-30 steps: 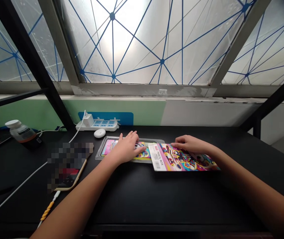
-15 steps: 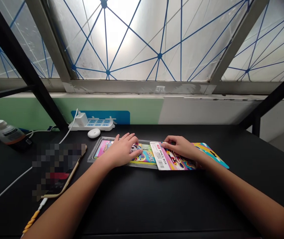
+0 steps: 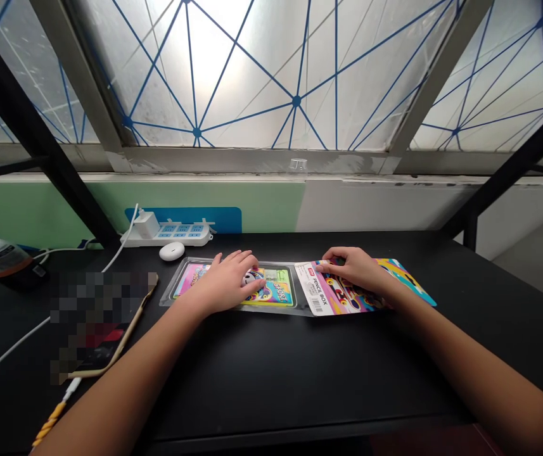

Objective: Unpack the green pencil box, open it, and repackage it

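On our left hand (image 3: 228, 282), the fingers lie loosely spread over the bright printed piece (image 3: 278, 294) in the clear tray (image 3: 302, 305). Our right hand (image 3: 354, 269) rests fingers bent on the card (image 3: 316, 294); whether they pinch it, we cannot tell. We judge card and tray partly separated: much of the tray lies uncovered, its right end remains under the card, and the piece is not yet out. Behind sits a white case (image 3: 172, 251).

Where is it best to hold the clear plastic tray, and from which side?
Probably at the outer rim on the left short end of the clear plastic tray, coming from the left. That end sticks out uncovered, while the left hand lies over the middle and the PENCIL BOX card overlaps the right end.
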`<state>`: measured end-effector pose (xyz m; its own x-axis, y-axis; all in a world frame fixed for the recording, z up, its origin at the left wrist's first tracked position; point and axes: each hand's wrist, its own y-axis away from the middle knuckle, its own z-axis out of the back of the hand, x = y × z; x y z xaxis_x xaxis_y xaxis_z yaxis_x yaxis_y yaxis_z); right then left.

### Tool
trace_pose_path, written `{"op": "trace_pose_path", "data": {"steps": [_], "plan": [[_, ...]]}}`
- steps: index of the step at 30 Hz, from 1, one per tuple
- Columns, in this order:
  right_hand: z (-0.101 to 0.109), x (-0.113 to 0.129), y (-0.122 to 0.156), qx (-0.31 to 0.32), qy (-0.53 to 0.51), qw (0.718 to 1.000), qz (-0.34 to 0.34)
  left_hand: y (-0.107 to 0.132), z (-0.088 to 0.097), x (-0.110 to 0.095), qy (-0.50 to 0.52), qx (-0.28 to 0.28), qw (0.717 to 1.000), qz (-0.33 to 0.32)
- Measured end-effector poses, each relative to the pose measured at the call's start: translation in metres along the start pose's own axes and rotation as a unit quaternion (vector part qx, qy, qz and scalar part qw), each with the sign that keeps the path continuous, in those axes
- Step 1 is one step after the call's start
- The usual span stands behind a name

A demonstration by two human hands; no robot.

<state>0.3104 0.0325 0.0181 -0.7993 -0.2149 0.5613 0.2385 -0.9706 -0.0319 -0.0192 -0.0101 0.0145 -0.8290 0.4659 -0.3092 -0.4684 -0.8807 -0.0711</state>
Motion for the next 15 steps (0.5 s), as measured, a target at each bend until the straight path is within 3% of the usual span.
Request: {"op": "trace_pose_path", "data": {"steps": [6,15], "plan": [[0.000,0.007,0.006,-0.025,0.012,1.000,0.004,0.000,0.001,-0.003,0.006,-0.003,1.000,0.007],[-0.015,0.020,0.007,0.018,0.001,1.000,-0.007,-0.003,-0.007,-0.015,0.046,-0.053,0.997,0.010]]}}
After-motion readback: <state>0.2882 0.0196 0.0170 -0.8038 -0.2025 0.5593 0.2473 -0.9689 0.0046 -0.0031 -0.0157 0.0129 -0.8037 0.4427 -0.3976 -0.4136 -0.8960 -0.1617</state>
